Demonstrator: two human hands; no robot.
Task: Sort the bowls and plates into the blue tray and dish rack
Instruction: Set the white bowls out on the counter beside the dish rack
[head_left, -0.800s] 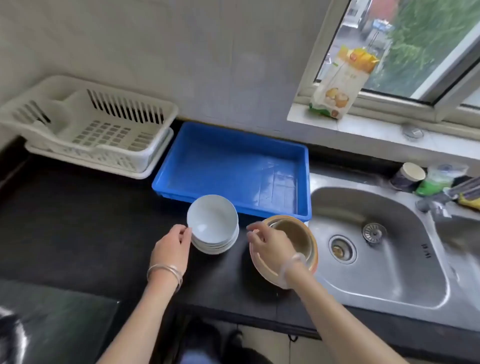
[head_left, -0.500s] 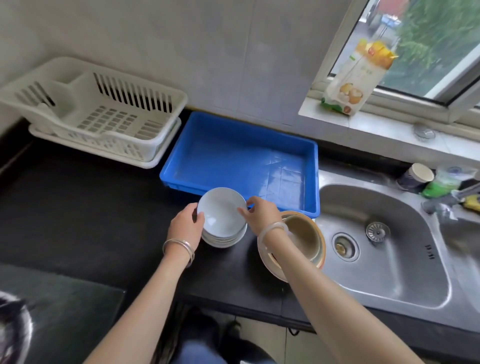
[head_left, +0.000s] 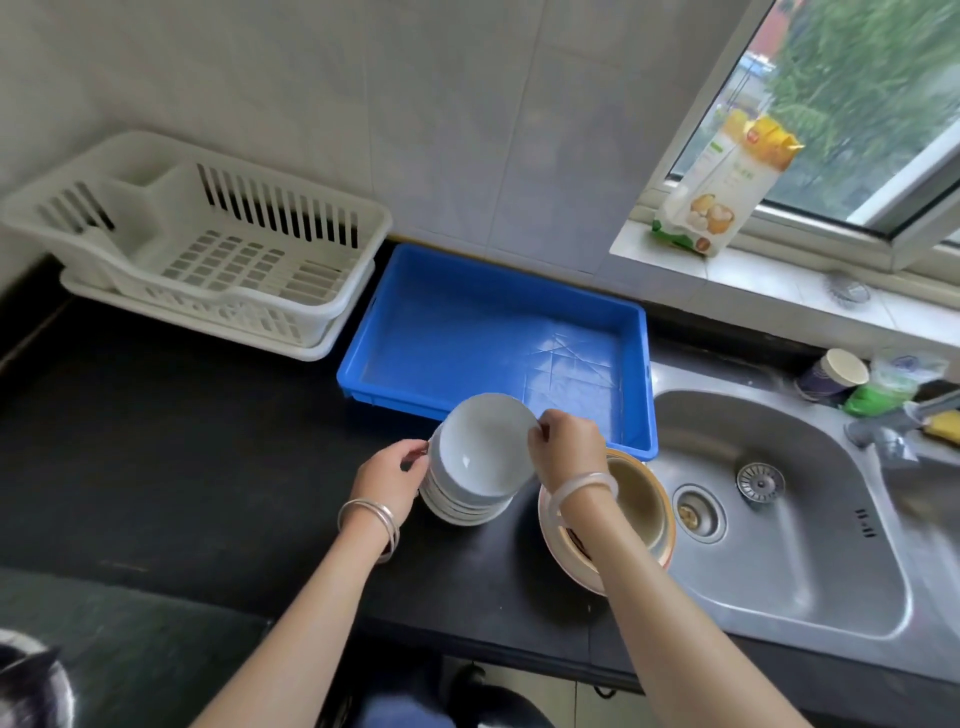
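Two hands: both work just in front of the blue tray's near wall. The left hand has its fingers curled against the left side of the stack of white bowls. The right hand has its fingers pinching the right rim of the top white bowl.
Worktop: dark; it carries both stacks on the near side of the tray.
Change: half a second ago the top white bowl lay flat on its stack. Now it is tipped up, and the right hand, which was on the tan stack shortly before, has crossed over to it.
Meaning: I judge the sorting is only beginning, with the first bowl coming off while the left hand steadies the rest.
Pointing: the top white bowl's mouth faces up and toward the person, and its far rim overlaps the tray's near wall in this view. Being round it has no long axis; the axis through its mouth leans, while the stack below stands upright.
Tan stack: it sits at the tray's near right corner, untouched, under the right forearm.
Blue tray: its long axis runs left to right along the tiled wall, and no dish is in it yet.
Dish rack: it stands just beside the tray's far left corner, also without dishes.
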